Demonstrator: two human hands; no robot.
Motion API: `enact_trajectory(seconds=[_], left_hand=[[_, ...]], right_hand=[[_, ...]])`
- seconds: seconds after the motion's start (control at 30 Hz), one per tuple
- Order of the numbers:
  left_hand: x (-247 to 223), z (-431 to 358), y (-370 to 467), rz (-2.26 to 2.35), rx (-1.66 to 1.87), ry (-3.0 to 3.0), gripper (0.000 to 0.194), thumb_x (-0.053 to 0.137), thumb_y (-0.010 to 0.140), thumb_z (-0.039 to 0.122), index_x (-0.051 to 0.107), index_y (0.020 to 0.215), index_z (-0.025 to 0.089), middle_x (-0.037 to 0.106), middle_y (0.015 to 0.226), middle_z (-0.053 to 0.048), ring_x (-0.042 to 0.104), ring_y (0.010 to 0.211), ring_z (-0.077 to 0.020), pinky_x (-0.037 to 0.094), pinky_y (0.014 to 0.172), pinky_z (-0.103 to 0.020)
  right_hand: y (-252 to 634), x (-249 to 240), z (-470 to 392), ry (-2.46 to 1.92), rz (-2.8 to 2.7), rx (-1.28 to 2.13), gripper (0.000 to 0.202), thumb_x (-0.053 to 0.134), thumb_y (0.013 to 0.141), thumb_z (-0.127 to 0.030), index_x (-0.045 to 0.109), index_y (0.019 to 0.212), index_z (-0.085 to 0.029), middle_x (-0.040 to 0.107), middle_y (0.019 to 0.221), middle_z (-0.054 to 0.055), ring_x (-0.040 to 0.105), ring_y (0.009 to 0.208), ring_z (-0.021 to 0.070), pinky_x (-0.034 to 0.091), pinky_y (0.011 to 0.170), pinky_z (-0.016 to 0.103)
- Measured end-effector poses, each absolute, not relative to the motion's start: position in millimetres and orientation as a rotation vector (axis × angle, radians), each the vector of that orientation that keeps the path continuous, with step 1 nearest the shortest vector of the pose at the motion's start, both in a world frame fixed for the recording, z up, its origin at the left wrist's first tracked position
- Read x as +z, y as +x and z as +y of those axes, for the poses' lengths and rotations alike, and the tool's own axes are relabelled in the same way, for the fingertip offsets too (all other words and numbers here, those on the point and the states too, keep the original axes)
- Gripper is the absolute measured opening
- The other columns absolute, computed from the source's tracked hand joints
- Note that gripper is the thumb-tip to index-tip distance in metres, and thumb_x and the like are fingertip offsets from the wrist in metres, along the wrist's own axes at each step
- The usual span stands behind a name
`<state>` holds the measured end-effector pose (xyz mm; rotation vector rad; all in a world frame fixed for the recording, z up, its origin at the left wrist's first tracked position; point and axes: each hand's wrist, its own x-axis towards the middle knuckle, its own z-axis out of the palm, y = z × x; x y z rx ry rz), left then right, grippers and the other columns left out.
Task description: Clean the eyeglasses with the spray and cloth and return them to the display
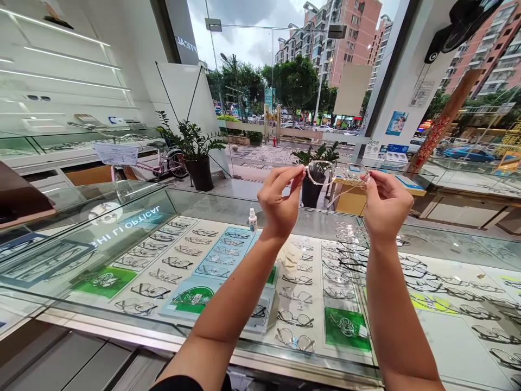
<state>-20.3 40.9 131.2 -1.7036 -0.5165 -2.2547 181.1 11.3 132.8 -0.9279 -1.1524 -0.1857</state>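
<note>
From the head view I'm holding a pair of clear-framed eyeglasses (334, 174) up in the air, above the far part of the glass tabletop (203, 203), one hand at each end. My left hand (283, 201) is pinching the left end between thumb and fingertips, its other fingers curling in toward the palm. My right hand (385, 202) is gripping the opposite end in a similar narrow pinch (which bit of the frame is sitting under those fingertips, I'm not managing to tell). A thin side arm (344, 194) is slanting down and leftward from near the right hand.

Below, both forearms are crossing over rows of eyeglasses (296, 319) that are lying in the display. A small white bottle (253, 220) is standing upright near the left wrist, and pale cloths (290, 255) are lying just right of the left forearm. A green pad (106, 282) is showing at the left, with frames resting on it. Beyond the tabletop, one potted plant (195, 141) is standing beside a bicycle (163, 163), and another plant's dark pot (311, 195) is showing behind the lifted pair
</note>
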Motion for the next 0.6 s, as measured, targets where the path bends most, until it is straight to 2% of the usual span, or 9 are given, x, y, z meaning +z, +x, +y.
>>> enact_trajectory(seconds=[0.17, 0.6], left_hand=[[130.3, 39.0, -19.6, -0.495, -2.251, -1.714, 0.023, 0.071, 0.095, 0.013, 0.078, 0.110, 0.028, 0.076, 0.099, -0.001, 0.071, 0.090, -0.0131, 0.062, 0.077, -0.029], [129.0, 37.4, -20.7, -0.498, -2.268, -1.751, 0.020, 0.071, 0.095, 0.015, 0.078, 0.109, 0.027, 0.075, 0.097, -0.001, 0.071, 0.088, -0.0133, 0.061, 0.077, -0.030]], right_hand=[[182.7, 131.3, 15.0, -0.908, -1.142, -0.158, 0.022, 0.064, 0.095, -0.031, 0.076, 0.108, -0.017, 0.080, 0.098, 0.008, 0.078, 0.088, 0.0220, 0.066, 0.088, 0.046], [181.8, 130.9, 13.8, -0.887, -1.149, -0.116, 0.023, 0.063, 0.097, -0.032, 0.075, 0.108, -0.016, 0.079, 0.097, 0.008, 0.078, 0.089, 0.0218, 0.068, 0.085, 0.045]])
